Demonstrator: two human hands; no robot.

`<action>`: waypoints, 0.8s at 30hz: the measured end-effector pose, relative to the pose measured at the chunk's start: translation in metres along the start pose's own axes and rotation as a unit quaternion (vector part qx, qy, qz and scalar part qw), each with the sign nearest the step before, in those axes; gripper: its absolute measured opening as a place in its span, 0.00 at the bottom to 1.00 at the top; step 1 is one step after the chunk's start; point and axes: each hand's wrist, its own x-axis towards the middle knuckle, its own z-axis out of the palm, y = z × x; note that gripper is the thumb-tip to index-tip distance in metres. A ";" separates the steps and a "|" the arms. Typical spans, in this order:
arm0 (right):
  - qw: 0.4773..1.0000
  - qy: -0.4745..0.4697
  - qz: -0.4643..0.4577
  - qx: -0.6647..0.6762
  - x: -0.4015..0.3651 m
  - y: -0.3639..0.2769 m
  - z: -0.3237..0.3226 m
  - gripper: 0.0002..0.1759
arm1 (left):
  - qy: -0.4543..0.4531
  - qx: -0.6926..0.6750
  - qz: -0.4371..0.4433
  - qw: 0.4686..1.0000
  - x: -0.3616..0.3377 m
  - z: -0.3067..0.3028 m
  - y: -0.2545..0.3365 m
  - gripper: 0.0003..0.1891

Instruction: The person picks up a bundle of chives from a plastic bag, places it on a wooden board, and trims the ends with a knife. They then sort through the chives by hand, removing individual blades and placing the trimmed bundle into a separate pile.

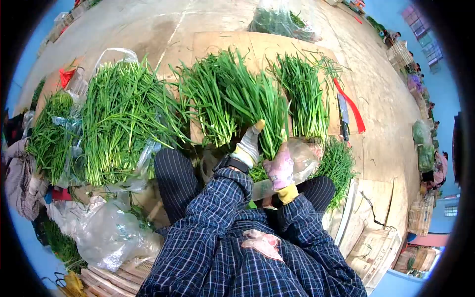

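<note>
My left hand (248,144), in a pale glove with a dark band at the wrist, is closed against the left side of a bunch of long green leafy stalks (262,106). Around the lower right end of the same bunch, my right hand (280,166) is closed, in a pink glove with a yellow cuff. The bunch leans over a board (198,133). Just left of it lies another green pile (210,94). A separate bunch (303,99) rests to the right. Fingertips under the stalks are partly hidden.
A knife (343,111) and a red strip (352,106) lie at the board's right. A large green heap (121,119) stands left. Clear plastic bags (111,232) lie lower left. A bagged bundle (282,22) sits beyond the board. At the far left is another person's sleeve (22,173).
</note>
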 end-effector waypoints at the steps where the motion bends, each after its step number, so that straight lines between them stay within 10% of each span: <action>1: 0.999 0.042 -0.027 -0.011 -0.003 0.003 0.002 0.50 | -0.003 0.000 0.004 1.000 0.000 0.005 0.002 0.32; 7: 0.991 0.060 -0.016 0.114 -0.018 0.011 0.013 0.46 | -0.084 0.300 0.140 0.940 0.033 -0.034 0.001 0.17; 10: 0.988 0.030 -0.021 0.149 -0.021 0.001 0.007 0.53 | -0.042 0.306 0.063 0.949 0.007 -0.008 0.018 0.18; 12: 0.939 0.061 -0.209 0.265 -0.015 0.002 0.002 0.57 | -0.023 0.364 0.130 0.922 -0.004 0.017 0.036 0.23; 14: 0.860 -0.070 -0.079 0.499 0.010 0.024 -0.004 0.57 | -0.016 0.369 0.190 0.910 -0.011 0.035 0.049 0.27; 16: 0.956 0.074 -0.279 -0.059 0.046 0.053 -0.016 0.54 | 0.002 0.369 0.194 0.909 -0.006 0.043 0.057 0.31; 18: 0.573 0.293 -0.306 -0.702 0.077 0.066 -0.029 0.52 | -0.024 0.319 0.184 0.930 0.004 0.057 0.060 0.36; 19: 0.258 0.340 -0.284 -0.859 0.091 0.064 -0.035 0.52 | -0.036 0.293 0.178 0.939 0.009 0.064 0.061 0.38; 21: -0.043 0.367 -0.161 -0.915 0.127 0.038 -0.038 0.42 | -0.051 0.388 0.190 0.900 0.025 0.071 0.069 0.39; 23: -0.593 0.305 0.064 -0.742 0.143 0.011 -0.054 0.36 | -0.093 0.424 0.185 0.882 0.042 0.078 0.076 0.38; 24: -0.657 0.268 0.111 -0.696 0.143 0.001 -0.064 0.37 | -0.122 0.402 0.175 0.890 0.046 0.081 0.079 0.39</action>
